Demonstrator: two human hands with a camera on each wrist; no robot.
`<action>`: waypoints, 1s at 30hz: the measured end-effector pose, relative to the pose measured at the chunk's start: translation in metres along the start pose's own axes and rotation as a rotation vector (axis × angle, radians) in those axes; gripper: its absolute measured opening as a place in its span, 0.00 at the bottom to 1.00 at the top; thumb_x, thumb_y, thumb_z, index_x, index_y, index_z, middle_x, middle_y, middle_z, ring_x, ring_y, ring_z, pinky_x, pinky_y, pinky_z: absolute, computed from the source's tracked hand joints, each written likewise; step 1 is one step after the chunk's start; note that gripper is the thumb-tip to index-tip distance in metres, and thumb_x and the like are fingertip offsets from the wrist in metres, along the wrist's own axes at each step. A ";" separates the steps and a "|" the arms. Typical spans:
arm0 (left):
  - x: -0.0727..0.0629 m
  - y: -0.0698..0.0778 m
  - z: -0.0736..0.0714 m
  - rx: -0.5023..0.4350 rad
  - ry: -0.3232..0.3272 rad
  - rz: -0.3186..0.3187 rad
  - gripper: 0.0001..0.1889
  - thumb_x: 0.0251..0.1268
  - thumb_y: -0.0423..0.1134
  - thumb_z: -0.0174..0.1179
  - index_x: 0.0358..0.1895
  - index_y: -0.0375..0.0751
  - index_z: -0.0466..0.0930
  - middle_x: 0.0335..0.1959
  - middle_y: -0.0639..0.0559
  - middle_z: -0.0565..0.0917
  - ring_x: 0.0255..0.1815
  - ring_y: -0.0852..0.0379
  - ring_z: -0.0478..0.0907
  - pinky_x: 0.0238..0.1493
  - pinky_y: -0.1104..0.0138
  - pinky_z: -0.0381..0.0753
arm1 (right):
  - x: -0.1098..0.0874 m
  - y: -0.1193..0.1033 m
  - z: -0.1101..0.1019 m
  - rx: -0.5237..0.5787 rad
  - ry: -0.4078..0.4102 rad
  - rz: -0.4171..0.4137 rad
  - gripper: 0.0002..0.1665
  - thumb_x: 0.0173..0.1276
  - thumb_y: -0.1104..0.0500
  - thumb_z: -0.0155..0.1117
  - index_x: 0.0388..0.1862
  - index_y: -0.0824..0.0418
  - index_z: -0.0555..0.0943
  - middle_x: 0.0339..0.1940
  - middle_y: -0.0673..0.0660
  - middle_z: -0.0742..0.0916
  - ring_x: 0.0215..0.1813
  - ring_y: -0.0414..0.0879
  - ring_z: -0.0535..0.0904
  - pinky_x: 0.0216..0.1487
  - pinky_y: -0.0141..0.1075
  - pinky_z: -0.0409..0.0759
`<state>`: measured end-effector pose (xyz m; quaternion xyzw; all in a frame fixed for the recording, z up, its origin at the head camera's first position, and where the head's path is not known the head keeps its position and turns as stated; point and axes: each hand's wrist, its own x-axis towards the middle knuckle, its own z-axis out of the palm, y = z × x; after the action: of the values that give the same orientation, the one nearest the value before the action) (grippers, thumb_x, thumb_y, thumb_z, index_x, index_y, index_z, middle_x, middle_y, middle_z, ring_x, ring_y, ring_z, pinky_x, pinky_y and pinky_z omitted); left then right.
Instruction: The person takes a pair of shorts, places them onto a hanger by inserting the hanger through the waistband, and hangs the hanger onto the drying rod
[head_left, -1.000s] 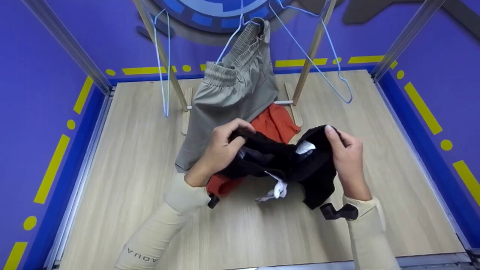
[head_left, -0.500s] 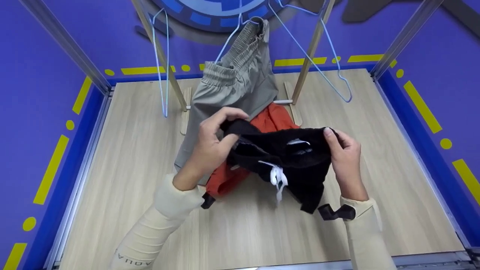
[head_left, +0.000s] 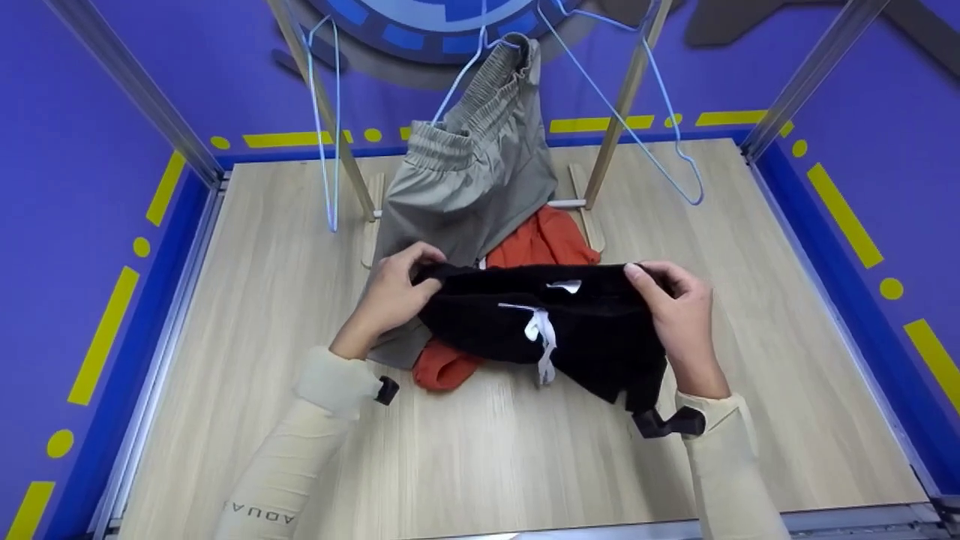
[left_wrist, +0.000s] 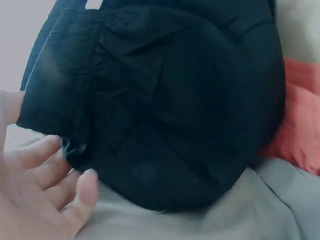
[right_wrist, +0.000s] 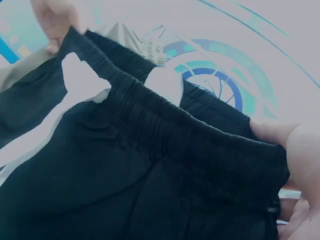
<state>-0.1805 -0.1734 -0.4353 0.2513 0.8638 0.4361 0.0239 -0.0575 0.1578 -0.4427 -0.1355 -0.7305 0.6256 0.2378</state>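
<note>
Black shorts [head_left: 600,337] with a gathered elastic waistband [right_wrist: 165,115] are stretched sideways between the two hands. A white drawstring [head_left: 543,337] tied at the front hangs down, and a white label [head_left: 566,286] shows inside the waist. My left hand [head_left: 394,296] grips the waistband's left end between thumb and fingers. At the opposite end, my right hand [head_left: 679,315] pinches the waistband, thumb on top. Behind the black shorts, grey shorts [head_left: 457,195] hang from a light-blue hanger [head_left: 459,79]. Orange clothing [head_left: 544,238] lies partly hidden under the grey and black ones.
A bare light-blue hanger [head_left: 334,135] hangs at the left and another hanger [head_left: 652,142] at the right. Wooden rack legs [head_left: 616,127] stand on the wood-grain table [head_left: 780,352]. Purple panels [head_left: 885,150] enclose the sides and back.
My left hand has moved left, pulling the waistband out straight. The black shorts have gone from bunched to spread, with the drawstring now facing me. My right hand has shifted slightly left.
</note>
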 end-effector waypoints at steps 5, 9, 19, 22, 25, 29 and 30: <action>-0.003 -0.007 0.001 0.051 -0.160 -0.016 0.15 0.61 0.33 0.57 0.52 0.45 0.80 0.51 0.49 0.84 0.55 0.51 0.78 0.59 0.57 0.72 | -0.003 0.003 0.002 -0.126 -0.139 0.095 0.16 0.65 0.53 0.67 0.38 0.68 0.85 0.26 0.38 0.84 0.34 0.35 0.78 0.41 0.25 0.74; -0.005 -0.004 -0.002 0.081 -0.239 0.031 0.17 0.67 0.38 0.57 0.57 0.47 0.77 0.56 0.49 0.82 0.59 0.51 0.77 0.63 0.55 0.71 | -0.006 0.004 0.005 -0.120 -0.205 0.098 0.19 0.69 0.52 0.63 0.33 0.69 0.84 0.24 0.40 0.83 0.32 0.36 0.76 0.39 0.27 0.74; -0.011 0.004 0.000 0.184 -0.378 0.184 0.21 0.68 0.37 0.57 0.63 0.38 0.74 0.61 0.43 0.79 0.64 0.47 0.74 0.66 0.54 0.70 | -0.008 -0.002 0.016 -0.097 -0.239 0.086 0.17 0.69 0.53 0.63 0.33 0.69 0.85 0.23 0.39 0.84 0.31 0.35 0.76 0.38 0.27 0.74; -0.013 0.007 0.000 0.187 -0.360 0.232 0.21 0.68 0.37 0.57 0.63 0.38 0.73 0.61 0.43 0.79 0.63 0.46 0.75 0.64 0.53 0.72 | -0.009 -0.004 0.020 -0.080 -0.253 0.085 0.16 0.68 0.54 0.63 0.35 0.68 0.86 0.24 0.39 0.85 0.32 0.34 0.77 0.39 0.27 0.75; -0.012 0.015 -0.007 0.113 -0.236 0.271 0.19 0.68 0.38 0.58 0.61 0.40 0.76 0.58 0.46 0.81 0.59 0.50 0.78 0.61 0.56 0.75 | -0.010 -0.006 0.024 -0.051 -0.262 0.078 0.16 0.68 0.55 0.64 0.33 0.69 0.85 0.23 0.41 0.85 0.31 0.35 0.77 0.39 0.28 0.75; -0.008 0.030 -0.028 -0.045 0.030 0.326 0.13 0.68 0.36 0.58 0.53 0.41 0.81 0.50 0.50 0.84 0.50 0.58 0.80 0.51 0.64 0.80 | -0.010 -0.007 0.027 -0.023 -0.277 0.076 0.17 0.68 0.55 0.63 0.31 0.70 0.84 0.23 0.43 0.85 0.31 0.36 0.77 0.38 0.28 0.76; -0.007 0.033 -0.034 -0.077 0.105 0.340 0.11 0.67 0.34 0.58 0.51 0.40 0.82 0.48 0.50 0.85 0.47 0.59 0.80 0.49 0.66 0.80 | -0.011 -0.007 0.027 -0.019 -0.279 0.076 0.17 0.69 0.55 0.63 0.31 0.70 0.84 0.23 0.43 0.84 0.31 0.36 0.77 0.38 0.29 0.75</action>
<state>-0.1693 -0.1856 -0.3897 0.3695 0.7916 0.4790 -0.0857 -0.0619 0.1283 -0.4406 -0.0770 -0.7567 0.6400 0.1086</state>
